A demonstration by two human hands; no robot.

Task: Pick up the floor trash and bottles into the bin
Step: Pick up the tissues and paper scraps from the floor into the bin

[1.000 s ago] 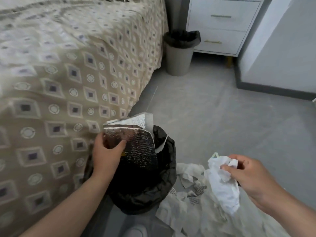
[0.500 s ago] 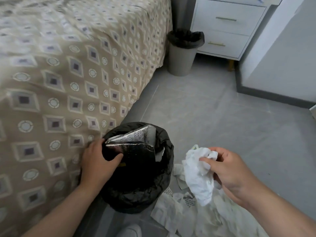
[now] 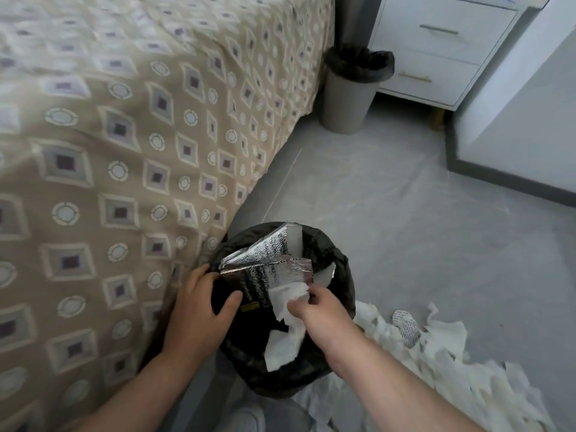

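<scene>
Since half a second ago my right hand (image 3: 314,310) carried the white tissue wad (image 3: 288,319) over the bin (image 3: 339,275); fingers pinch it closed. Wad hangs below my fingertips, long axis down into the bin mouth, foil bag (image 3: 268,269) just beyond. Left hand (image 3: 199,304) grips the near rim, fingers curled. More paper scraps (image 3: 436,353) on floor, right of my right fingers.
</scene>
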